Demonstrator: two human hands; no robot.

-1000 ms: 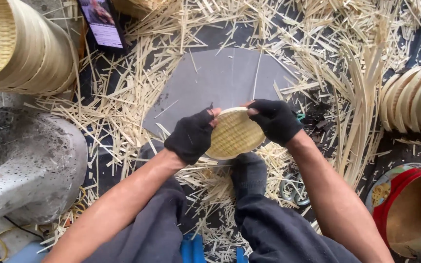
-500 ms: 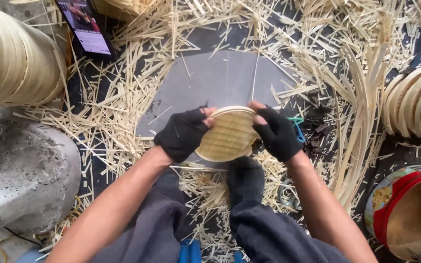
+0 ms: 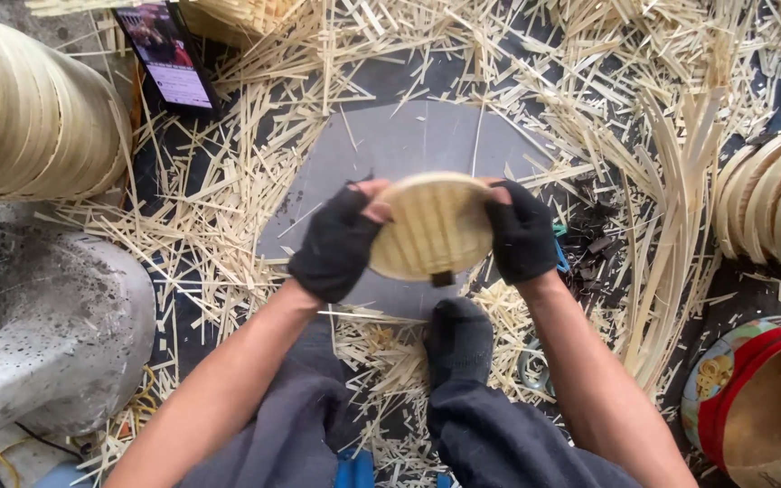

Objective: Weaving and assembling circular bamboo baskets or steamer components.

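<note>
I hold a small round bamboo steamer lid [image 3: 433, 226], pale with a slatted face, between both hands above a grey round board [image 3: 409, 145]. My left hand [image 3: 336, 242], in a black fingerless glove, grips its left rim. My right hand [image 3: 522, 230], gloved the same way, grips the right rim. A short dark strip sticks out at the lid's lower edge. Below the lid my foot in a dark sock [image 3: 458, 339] rests on bamboo scraps.
Bamboo strips and offcuts [image 3: 228, 208] litter the dark floor all round. A stack of bamboo rings [image 3: 38, 117] lies at upper left, another stack [image 3: 775, 199] at right. A phone [image 3: 166, 56] leans at top left. A red tin [image 3: 761, 398] and a grey stone block [image 3: 47, 334] flank my legs.
The lid has tilted and turned between my hands, and both hands sit a little higher in view. The slatted face shows more fully now.
</note>
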